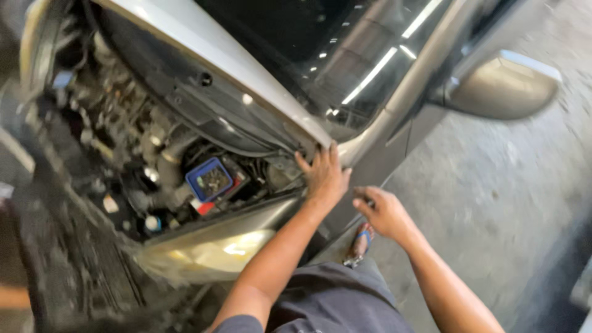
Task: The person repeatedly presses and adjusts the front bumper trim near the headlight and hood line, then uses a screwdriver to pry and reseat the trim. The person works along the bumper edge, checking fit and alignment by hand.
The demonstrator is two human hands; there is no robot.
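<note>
The left hand (pixel 324 176) lay flat and open on the car fender (pixel 364 154); the right hand (pixel 385 213) gripped a tool (pixel 359 245).

A silver car's raised hood (pixel 203 55) slants across the top left, its dark underside over the open engine bay (pixel 123 142). In the bay, a blue-rimmed box (pixel 209 179) sits near the middle, with a red patch (pixel 206 208) just below it. A thick hose (pixel 169 157) curves just left of the box. A small white cap (pixel 152 222) shows lower down, near the bay's front edge. The headlight (pixel 209 253) glows yellowish below that edge. The windshield (pixel 345 55) reflects long ceiling lights. The side mirror (pixel 502 86) juts out at the upper right, blurred. Grey concrete floor (pixel 493 197) spreads to the right.
</note>
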